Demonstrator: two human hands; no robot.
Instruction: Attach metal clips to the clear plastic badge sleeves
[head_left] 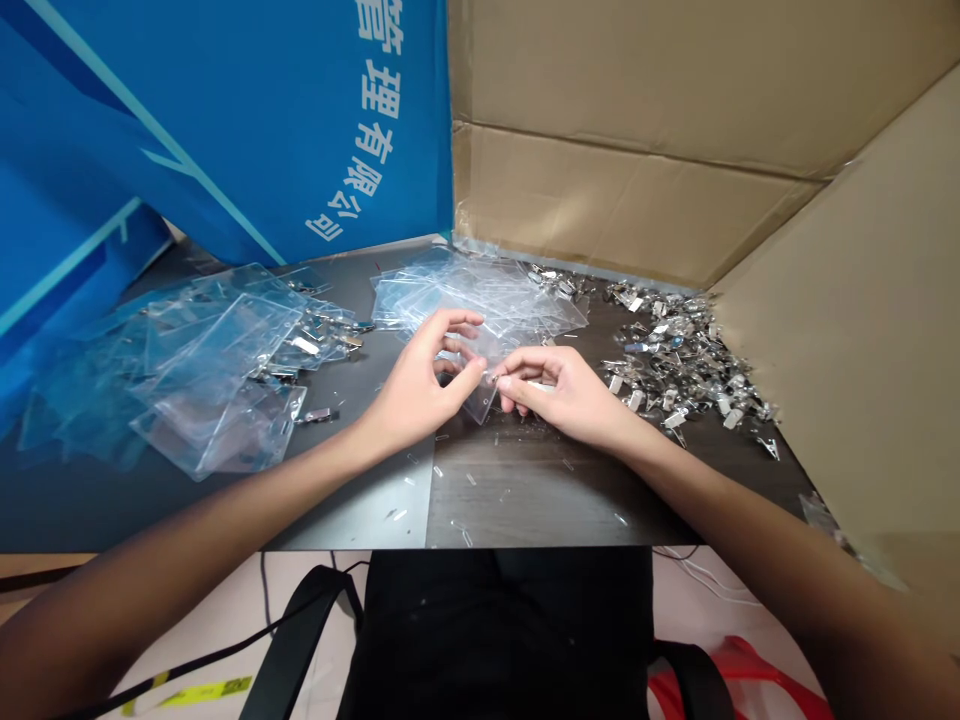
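Note:
My left hand pinches a clear plastic badge holder between thumb and fingers. The holder tilts downward, its slotted corner showing below my fingertips. Close against it, my right hand is closed in a pinch on a small metal badge clip, mostly hidden by the fingers. Both sets of fingertips meet at the holder's edge; whether the clip is fastened to it I cannot tell. Behind my hands lies a pile of clear badge holders. To the right spreads a heap of loose metal badge clips.
Badge holders with clips attached are stacked on the left of the dark table. Tiny clear plastic scraps dot the front. A blue printed panel and cardboard walls close off the back and right.

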